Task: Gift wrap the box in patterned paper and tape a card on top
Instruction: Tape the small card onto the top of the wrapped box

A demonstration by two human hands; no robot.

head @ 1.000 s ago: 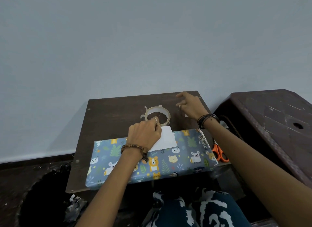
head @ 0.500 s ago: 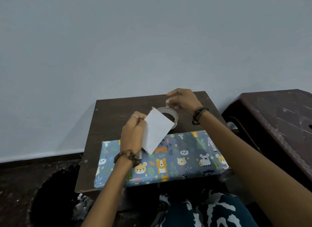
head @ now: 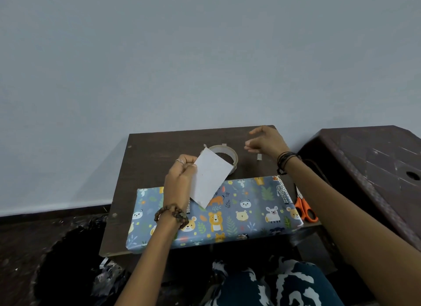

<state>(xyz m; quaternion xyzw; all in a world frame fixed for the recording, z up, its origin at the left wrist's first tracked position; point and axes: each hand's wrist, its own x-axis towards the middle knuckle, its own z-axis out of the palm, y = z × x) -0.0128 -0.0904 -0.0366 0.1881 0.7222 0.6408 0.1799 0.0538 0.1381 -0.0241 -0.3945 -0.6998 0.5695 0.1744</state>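
Now the white card [head: 210, 177] is up off the wrapped box [head: 227, 212], pinched tilted in the left hand [head: 180, 180]; tape roll [head: 224, 154] just behind, right hand [head: 265, 141] loosely curled beyond it, orange scissors [head: 305, 209] beside the box.

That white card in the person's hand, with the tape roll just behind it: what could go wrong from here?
1. The left hand pinches the white card by one edge only, tilted above the wrapped box; it could slip or land crooked.
2. The right hand seems to hold a thin tape strip that could curl and stick to itself.
3. The box overhangs the table's near edge, so pressing there might tip it.
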